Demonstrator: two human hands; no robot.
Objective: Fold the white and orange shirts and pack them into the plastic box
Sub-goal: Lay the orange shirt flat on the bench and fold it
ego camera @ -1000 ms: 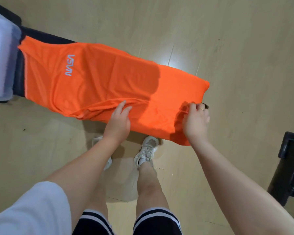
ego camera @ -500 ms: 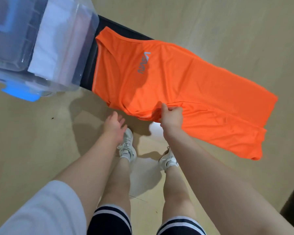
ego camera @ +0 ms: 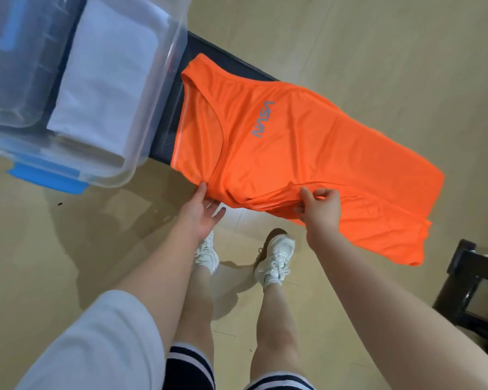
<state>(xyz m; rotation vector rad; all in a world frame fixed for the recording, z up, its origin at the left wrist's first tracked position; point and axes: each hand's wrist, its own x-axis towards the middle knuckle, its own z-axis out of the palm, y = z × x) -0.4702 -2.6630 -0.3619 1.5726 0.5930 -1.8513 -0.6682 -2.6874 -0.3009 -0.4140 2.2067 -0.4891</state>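
An orange shirt (ego camera: 307, 153) with a grey NASA logo lies lengthwise along a narrow black bench (ego camera: 226, 63), its near edge hanging over the side. My right hand (ego camera: 320, 209) pinches that near edge at mid-length, fingers closed on a fold of cloth. My left hand (ego camera: 202, 213) is open, palm up, with fingertips touching the shirt's near corner by the armhole. A clear plastic box (ego camera: 155, 114) stands on the bench's left end. A folded white shirt (ego camera: 104, 80) lies inside it.
A blue latch (ego camera: 47, 178) sticks out from the box's near side. A black frame (ego camera: 476, 285) stands on the floor at the right edge. My two feet in white shoes (ego camera: 275, 257) stand on the wooden floor just below the bench.
The view has swung left and closer, bringing the box fully into sight. My right hand slid left along the shirt's near edge. My left hand let go and reached up to the shirt's near corner.
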